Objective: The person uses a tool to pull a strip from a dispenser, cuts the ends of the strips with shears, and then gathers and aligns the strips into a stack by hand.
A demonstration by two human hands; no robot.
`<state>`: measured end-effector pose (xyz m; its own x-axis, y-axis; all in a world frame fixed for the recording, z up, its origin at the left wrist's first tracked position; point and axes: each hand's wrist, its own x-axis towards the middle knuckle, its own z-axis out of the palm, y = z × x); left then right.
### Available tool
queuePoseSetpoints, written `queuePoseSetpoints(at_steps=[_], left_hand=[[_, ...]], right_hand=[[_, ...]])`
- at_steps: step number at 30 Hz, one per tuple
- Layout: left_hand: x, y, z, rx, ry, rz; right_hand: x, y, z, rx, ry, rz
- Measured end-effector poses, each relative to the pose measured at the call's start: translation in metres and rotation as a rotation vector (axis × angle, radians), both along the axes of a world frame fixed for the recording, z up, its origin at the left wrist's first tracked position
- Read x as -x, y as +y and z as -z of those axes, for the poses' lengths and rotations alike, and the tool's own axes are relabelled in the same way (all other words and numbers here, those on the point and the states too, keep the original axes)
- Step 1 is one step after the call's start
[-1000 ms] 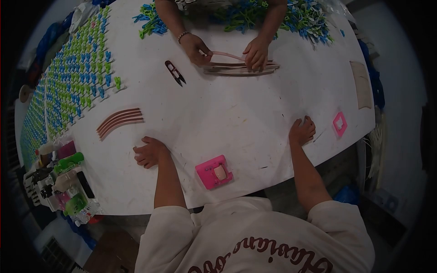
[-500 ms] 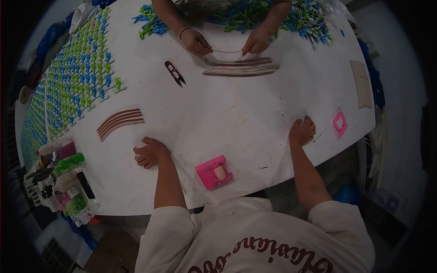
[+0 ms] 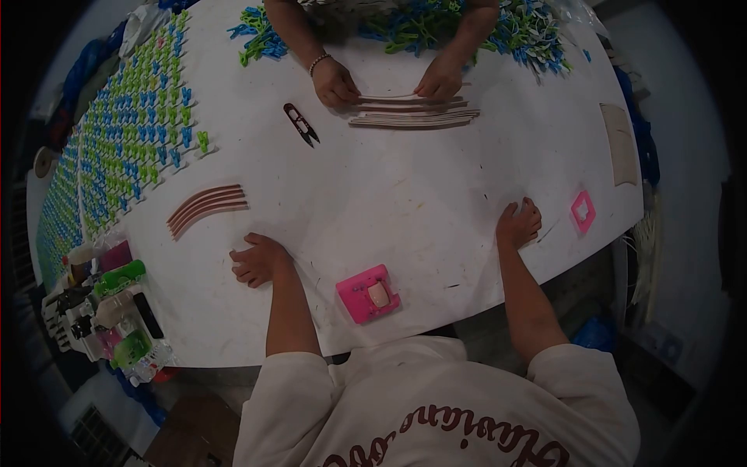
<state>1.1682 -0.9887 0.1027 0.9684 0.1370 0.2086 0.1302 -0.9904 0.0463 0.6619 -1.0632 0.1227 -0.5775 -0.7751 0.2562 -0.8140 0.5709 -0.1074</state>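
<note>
My left hand [image 3: 257,259] rests on the white table [image 3: 373,194], its fingers loosely bent and apart, with nothing in them. Just beyond it lie several curved reddish-brown strips [image 3: 206,208] side by side. On the other side, my right hand [image 3: 519,224] also lies on the tabletop, holding nothing, fingers slightly curled and spread. A pink diamond-shaped frame [image 3: 583,211] is to its right. Between my forearms, near the table edge, sits a pink holder with a beige piece in it [image 3: 367,294]; neither hand touches it.
Across the table, a co-worker's hands [image 3: 336,84] hold a thin strip above a row of pale strips [image 3: 415,118]. Thread snips [image 3: 301,124] lie nearby. Blue and green clips [image 3: 140,117] cover the left side; more clips [image 3: 412,35] are heaped at the back. Assorted items [image 3: 117,311] crowd the left edge.
The co-worker's hands have lowered the thin strip toward the row of strips. My own hands have stayed in place, apart from a slight shift of the whole view.
</note>
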Motion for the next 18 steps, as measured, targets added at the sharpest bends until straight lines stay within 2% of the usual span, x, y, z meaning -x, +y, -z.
queuePoseSetpoints(at_steps=[16, 18], left_hand=[[0.0003, 0.0012, -0.0009, 0.000, 0.026, 0.005], [-0.0003, 0.0018, 0.0017, -0.018, -0.042, 0.021]], right_hand=[[0.0013, -0.0003, 0.0015, -0.001, 0.000, -0.002], [0.0019, -0.0003, 0.0018, 0.001, -0.003, -0.002]])
